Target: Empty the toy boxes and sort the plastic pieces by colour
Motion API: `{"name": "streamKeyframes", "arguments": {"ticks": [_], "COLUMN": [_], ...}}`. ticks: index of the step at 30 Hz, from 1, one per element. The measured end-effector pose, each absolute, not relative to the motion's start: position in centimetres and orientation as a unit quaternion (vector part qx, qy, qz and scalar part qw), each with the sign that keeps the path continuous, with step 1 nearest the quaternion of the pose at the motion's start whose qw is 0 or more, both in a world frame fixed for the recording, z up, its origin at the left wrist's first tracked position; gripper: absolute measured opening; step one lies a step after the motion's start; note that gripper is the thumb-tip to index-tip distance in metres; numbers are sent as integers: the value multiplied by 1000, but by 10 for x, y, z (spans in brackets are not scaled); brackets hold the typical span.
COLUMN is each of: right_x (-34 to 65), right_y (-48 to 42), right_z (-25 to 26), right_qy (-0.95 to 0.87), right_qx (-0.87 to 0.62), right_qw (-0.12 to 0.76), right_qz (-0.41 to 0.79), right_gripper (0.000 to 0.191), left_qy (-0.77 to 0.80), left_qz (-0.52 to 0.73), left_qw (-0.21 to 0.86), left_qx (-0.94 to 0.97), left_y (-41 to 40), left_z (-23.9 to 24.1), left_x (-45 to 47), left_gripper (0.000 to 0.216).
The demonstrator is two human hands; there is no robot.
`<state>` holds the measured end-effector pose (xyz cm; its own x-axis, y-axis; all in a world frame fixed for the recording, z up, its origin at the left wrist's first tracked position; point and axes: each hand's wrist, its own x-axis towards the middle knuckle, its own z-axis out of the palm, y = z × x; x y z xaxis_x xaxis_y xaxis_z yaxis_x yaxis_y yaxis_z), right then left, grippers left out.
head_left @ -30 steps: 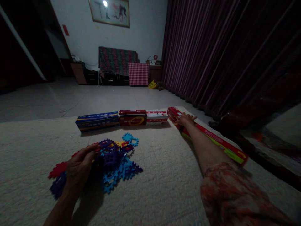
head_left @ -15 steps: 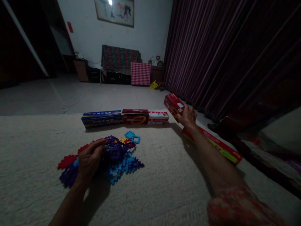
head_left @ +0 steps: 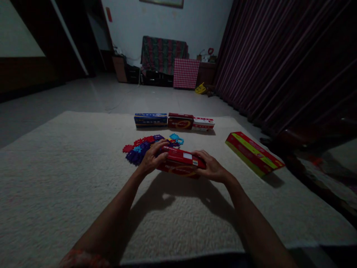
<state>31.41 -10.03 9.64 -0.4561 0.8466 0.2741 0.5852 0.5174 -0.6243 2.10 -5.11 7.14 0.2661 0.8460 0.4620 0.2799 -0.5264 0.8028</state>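
A long red box (head_left: 180, 163) with a white label on top is held between my two hands, above the pale quilted cover. My left hand (head_left: 153, 158) grips its left end, and my right hand (head_left: 210, 167) is closed round its right end. Just behind the box lies a heap of toothed plastic pieces (head_left: 139, 150) in purple, red and light blue, partly hidden by my left hand and the box. Farther back, a blue box (head_left: 151, 120), a dark red box (head_left: 180, 121) and a white-and-red box (head_left: 203, 124) stand end to end in a row.
A red and yellow-green box (head_left: 253, 152) lies at an angle on the right of the quilted cover (head_left: 83, 178). Beyond the cover is a tiled floor with a low cabinet (head_left: 156, 77) by the wall. Dark purple curtains (head_left: 259, 63) hang on the right.
My right hand has brought the red box from the right to the middle. My left hand has left the plastic pieces and taken hold of the box's left end. The view has shifted.
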Motion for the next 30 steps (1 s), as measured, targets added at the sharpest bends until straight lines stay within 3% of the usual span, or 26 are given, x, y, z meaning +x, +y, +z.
{"name": "streamKeyframes", "arguments": {"ticks": [13, 24, 30], "right_x": [259, 257, 244], "right_y": [-120, -115, -111], "right_z": [54, 66, 83], "right_qy": [-841, -843, -851], "right_qx": [-359, -380, -421], "right_qw": [299, 257, 189], "right_qz": [274, 280, 252], "right_gripper": [58, 57, 46], "left_qy": [407, 391, 414], "left_qz": [345, 260, 205], "left_qw": [265, 303, 273], "left_qx": [803, 830, 844], "left_y": [-109, -95, -93], "left_z": [39, 54, 67], "left_x": [-48, -49, -43], "left_gripper": [54, 58, 60]}}
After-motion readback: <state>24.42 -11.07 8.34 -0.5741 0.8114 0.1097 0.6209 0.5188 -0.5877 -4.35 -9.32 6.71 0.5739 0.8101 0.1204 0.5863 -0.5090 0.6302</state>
